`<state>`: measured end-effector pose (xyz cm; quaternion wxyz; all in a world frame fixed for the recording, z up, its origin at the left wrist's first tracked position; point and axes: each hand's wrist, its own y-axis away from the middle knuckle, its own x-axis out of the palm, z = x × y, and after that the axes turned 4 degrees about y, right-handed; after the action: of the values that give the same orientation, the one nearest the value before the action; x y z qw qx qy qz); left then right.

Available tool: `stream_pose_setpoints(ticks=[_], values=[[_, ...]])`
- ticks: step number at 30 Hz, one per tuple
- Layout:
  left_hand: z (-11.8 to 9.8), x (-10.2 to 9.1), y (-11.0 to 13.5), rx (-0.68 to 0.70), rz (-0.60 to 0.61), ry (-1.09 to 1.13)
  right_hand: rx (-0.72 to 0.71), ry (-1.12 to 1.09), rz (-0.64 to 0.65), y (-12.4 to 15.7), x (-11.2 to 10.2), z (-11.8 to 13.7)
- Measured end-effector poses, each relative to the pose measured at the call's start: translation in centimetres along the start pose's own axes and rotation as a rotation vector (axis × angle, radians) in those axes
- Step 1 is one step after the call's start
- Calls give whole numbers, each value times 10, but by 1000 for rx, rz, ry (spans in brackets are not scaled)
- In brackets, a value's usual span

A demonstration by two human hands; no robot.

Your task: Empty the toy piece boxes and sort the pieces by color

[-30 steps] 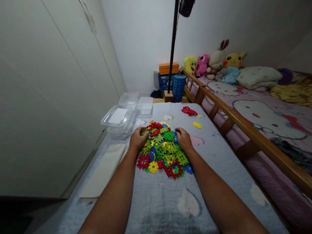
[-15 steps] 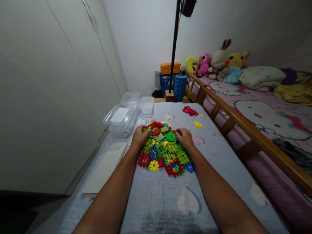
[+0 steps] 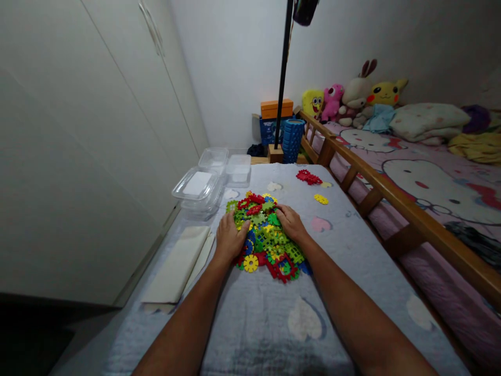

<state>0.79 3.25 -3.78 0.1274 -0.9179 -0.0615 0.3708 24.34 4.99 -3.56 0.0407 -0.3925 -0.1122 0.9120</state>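
A heap of plastic building pieces [image 3: 270,235], in red, green, yellow and blue, lies in the middle of the cloth-covered table. Flower-like discs and square lattice shapes can be made out among them. My left hand [image 3: 231,235] rests against the left side of the heap, its fingers spread and the thumb over some pieces. On the far right side, my right hand [image 3: 290,221] touches the pile with fingers stretched out. Neither hand grips a piece that I can see. Beyond the heap on the right lie red pieces [image 3: 309,177] and a yellow piece [image 3: 321,199].
Clear plastic containers [image 3: 198,196] stand at the back left, one with a white label. Folded cream paper [image 3: 178,266] lies left of my arm. A wooden bed rail [image 3: 368,183] runs along the right. A black pole [image 3: 282,78] rises behind the table.
My left hand has come nearer along the heap's left side and now covers red lattice pieces. My right hand has shifted inward, onto the pile. The view has moved slightly.
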Motion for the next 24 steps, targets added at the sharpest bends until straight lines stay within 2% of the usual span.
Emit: stream_pose_setpoints(ticks=[8, 14, 19, 24], values=[[0, 7, 1, 24, 14, 20, 118, 122, -104, -12, 18, 13], [5, 3, -1, 61, 76, 17, 140, 64, -170, -19, 22, 16], [7, -1, 0, 77, 133, 22, 159, -126, -188, -16, 6, -1], [10, -1, 0, 89, 103, 58, 156, -28, -132, 4, -24, -20]])
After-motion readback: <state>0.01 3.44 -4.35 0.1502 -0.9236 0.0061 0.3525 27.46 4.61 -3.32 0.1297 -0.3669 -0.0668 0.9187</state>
